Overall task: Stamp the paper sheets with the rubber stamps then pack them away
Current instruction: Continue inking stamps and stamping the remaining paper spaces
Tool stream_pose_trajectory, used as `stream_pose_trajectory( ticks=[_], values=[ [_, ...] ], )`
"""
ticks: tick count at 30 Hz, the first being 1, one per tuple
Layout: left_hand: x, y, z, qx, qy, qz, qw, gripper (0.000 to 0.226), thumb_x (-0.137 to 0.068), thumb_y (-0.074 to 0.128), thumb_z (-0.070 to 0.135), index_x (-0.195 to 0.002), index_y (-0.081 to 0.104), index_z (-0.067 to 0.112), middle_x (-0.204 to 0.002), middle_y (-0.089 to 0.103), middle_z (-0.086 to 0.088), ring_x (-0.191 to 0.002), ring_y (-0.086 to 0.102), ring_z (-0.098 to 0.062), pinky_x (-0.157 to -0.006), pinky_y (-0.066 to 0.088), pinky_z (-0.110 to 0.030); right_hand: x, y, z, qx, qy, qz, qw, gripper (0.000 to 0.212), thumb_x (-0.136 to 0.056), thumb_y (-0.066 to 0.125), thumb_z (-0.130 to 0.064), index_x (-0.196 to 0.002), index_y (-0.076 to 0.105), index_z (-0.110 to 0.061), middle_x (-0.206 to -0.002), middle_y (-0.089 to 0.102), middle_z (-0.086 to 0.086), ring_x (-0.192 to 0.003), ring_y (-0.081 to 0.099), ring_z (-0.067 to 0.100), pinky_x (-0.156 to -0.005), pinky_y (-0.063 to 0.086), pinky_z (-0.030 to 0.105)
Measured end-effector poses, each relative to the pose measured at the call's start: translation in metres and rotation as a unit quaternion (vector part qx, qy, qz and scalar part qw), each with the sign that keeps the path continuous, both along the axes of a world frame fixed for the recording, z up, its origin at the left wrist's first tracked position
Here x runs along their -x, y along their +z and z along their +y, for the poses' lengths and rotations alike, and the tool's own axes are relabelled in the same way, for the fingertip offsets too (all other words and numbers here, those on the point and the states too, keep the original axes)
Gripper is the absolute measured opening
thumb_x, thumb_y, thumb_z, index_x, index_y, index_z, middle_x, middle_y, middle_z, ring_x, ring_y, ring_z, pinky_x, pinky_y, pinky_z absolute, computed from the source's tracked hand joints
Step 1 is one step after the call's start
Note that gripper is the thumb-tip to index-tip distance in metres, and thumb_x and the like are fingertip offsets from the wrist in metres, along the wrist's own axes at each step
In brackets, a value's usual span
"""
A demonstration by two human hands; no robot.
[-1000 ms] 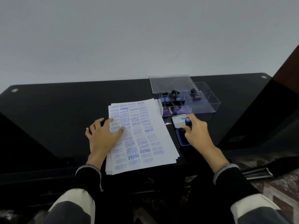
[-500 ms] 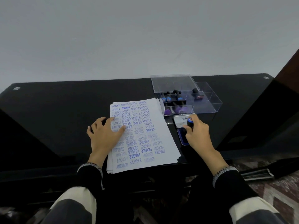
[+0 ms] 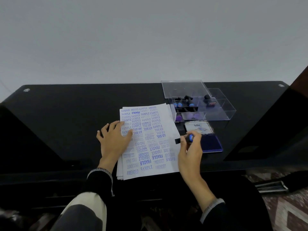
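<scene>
A stack of white paper sheets (image 3: 150,144), its top sheet covered in blue stamped words, lies on the black table (image 3: 66,122). My left hand (image 3: 115,140) rests flat on the stack's left edge, fingers spread. My right hand (image 3: 190,152) grips a black rubber stamp with a blue knob (image 3: 186,139), held tilted over the right edge of the paper, its black base pointing left. Just to the right lies the open blue ink pad (image 3: 210,143) with its lid (image 3: 198,128) folded back.
A clear plastic box (image 3: 216,112) with compartments stands behind the ink pad and holds several more stamps (image 3: 185,105); its clear lid (image 3: 183,89) leans at the back. A dark panel (image 3: 275,127) rises at the table's right. A patterned floor shows at lower right.
My right hand has lifted the stamp off the ink pad and carried it left to the paper's right edge. My left hand has stayed on the sheets.
</scene>
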State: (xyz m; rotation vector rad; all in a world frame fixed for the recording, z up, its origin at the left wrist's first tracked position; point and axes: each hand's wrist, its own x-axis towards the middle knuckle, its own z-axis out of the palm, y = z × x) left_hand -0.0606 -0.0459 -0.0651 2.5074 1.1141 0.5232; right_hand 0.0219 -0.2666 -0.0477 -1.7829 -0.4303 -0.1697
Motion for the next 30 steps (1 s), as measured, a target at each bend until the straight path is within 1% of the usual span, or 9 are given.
stream_pose_trajectory(
  ticks=[4,8,13,17,21,24,27,28,30],
  values=[
    [0.0,0.0,-0.001,0.007,-0.001,-0.008,1.0,0.051,-0.092,0.049,0.051,-0.137,0.047,0.028,-0.144,0.042,0.009,-0.141,0.021,-0.024,-0.116,0.006,-0.054,0.003,-0.009,0.013,0.008,0.033,0.023,0.999,0.011,-0.098,0.047,-0.019,-0.104,0.04,-0.025,-0.084,0.054,-0.001,-0.063,0.046,0.009,-0.058,0.038,0.011],
    [-0.001,-0.001,0.001,0.014,0.013,-0.022,1.0,0.051,-0.092,0.05,0.049,-0.138,0.048,0.028,-0.144,0.043,0.009,-0.141,0.023,-0.021,-0.117,0.006,-0.051,-0.014,-0.006,0.024,0.023,0.056,0.033,0.998,0.008,-0.098,0.047,-0.02,-0.103,0.041,-0.021,-0.079,0.055,0.0,-0.059,0.044,0.008,-0.054,0.038,0.012],
    [-0.002,-0.002,0.003,0.027,0.041,-0.046,0.998,0.053,-0.091,0.051,0.048,-0.139,0.046,0.027,-0.149,0.039,0.004,-0.141,0.024,-0.018,-0.118,0.004,-0.047,-0.036,-0.004,0.048,0.025,0.079,0.025,0.996,0.009,-0.098,0.048,-0.017,-0.101,0.041,-0.021,-0.086,0.055,0.004,-0.063,0.044,0.011,-0.056,0.037,0.013],
    [-0.003,-0.005,0.004,0.013,0.042,-0.014,0.999,0.059,-0.089,0.049,0.055,-0.141,0.044,0.028,-0.154,0.03,0.002,-0.142,0.02,-0.019,-0.118,0.004,-0.047,-0.049,-0.001,0.062,0.039,0.099,0.027,0.994,0.01,-0.097,0.05,-0.017,-0.102,0.042,-0.02,-0.087,0.053,0.002,-0.067,0.045,0.014,-0.059,0.037,0.013],
    [-0.005,-0.006,0.004,0.007,0.04,0.01,0.999,0.065,-0.088,0.047,0.06,-0.143,0.04,0.027,-0.156,0.024,-0.001,-0.146,0.012,-0.021,-0.118,0.002,-0.049,-0.05,0.001,0.058,0.037,0.108,0.024,0.993,0.015,-0.095,0.055,-0.017,-0.107,0.047,-0.018,-0.087,0.057,0.0,-0.069,0.052,0.006,-0.062,0.04,0.007],
    [-0.005,-0.006,0.004,0.003,0.04,0.017,0.999,0.066,-0.088,0.045,0.061,-0.144,0.038,0.027,-0.157,0.022,-0.003,-0.146,0.011,-0.022,-0.118,0.002,-0.049,-0.047,0.002,0.045,0.054,0.117,0.016,0.992,0.02,-0.094,0.056,-0.021,-0.112,0.048,-0.024,-0.089,0.06,-0.003,-0.074,0.058,0.007,-0.064,0.045,0.013],
    [-0.005,-0.007,0.003,-0.001,0.039,0.018,0.999,0.066,-0.088,0.045,0.061,-0.144,0.038,0.026,-0.157,0.023,-0.003,-0.146,0.013,-0.022,-0.118,0.003,-0.05,-0.042,0.003,0.031,0.069,0.15,0.011,0.986,0.023,-0.094,0.056,-0.02,-0.111,0.045,-0.031,-0.084,0.06,-0.008,-0.07,0.057,0.003,-0.061,0.043,0.012],
    [-0.005,-0.007,0.003,-0.001,0.039,0.017,0.999,0.067,-0.088,0.045,0.061,-0.144,0.038,0.026,-0.157,0.023,-0.003,-0.146,0.013,-0.022,-0.118,0.003,-0.05,-0.04,0.003,0.028,0.077,0.161,0.004,0.984,0.023,-0.094,0.056,-0.019,-0.111,0.046,-0.029,-0.084,0.059,-0.008,-0.068,0.055,0.002,-0.061,0.042,0.011],
    [-0.005,-0.007,0.004,-0.004,0.038,0.017,0.999,0.067,-0.088,0.044,0.062,-0.144,0.039,0.025,-0.156,0.024,-0.003,-0.146,0.014,-0.023,-0.118,0.003,-0.05,-0.035,0.0,0.023,0.096,0.184,-0.015,0.978,0.023,-0.094,0.057,-0.017,-0.114,0.048,-0.023,-0.082,0.058,-0.005,-0.062,0.05,0.006,-0.059,0.039,0.011]
  ],
)
